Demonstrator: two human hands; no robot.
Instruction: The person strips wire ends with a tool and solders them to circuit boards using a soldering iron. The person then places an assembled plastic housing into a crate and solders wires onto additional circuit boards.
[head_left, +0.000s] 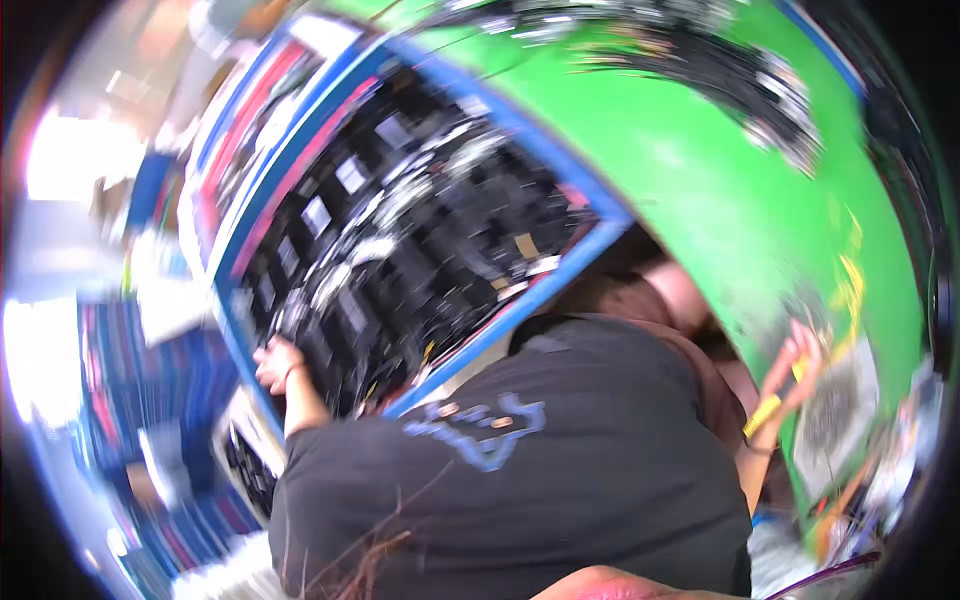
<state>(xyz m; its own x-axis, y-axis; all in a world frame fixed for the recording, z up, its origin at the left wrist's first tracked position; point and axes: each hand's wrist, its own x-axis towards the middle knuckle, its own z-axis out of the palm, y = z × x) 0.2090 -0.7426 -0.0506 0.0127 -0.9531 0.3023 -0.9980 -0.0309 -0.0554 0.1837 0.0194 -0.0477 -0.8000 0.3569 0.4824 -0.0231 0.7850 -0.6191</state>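
A large blue crate [575, 255] full of black parts with clear or silvery pieces sits tilted in front of my body. My left hand [280, 365] is at its near left rim, fingers curled over the edge. Off to the right, my right hand [797, 355] is over the green tabletop [690, 190], wearing a yellow wrist band [762, 415]. Its fingers are drawn together, and a bit of yellow shows among them. Blur hides what they hold. Close to its fingertips is a dark, wispy smear.
A bundle of black cables [715, 80] lies on the far part of the green table. A yellow cord [853, 285] and a grey pad [838, 420] are by my right hand. Stacked blue crates [150, 390] stand at the left; another crate [255, 130] adjoins the filled one.
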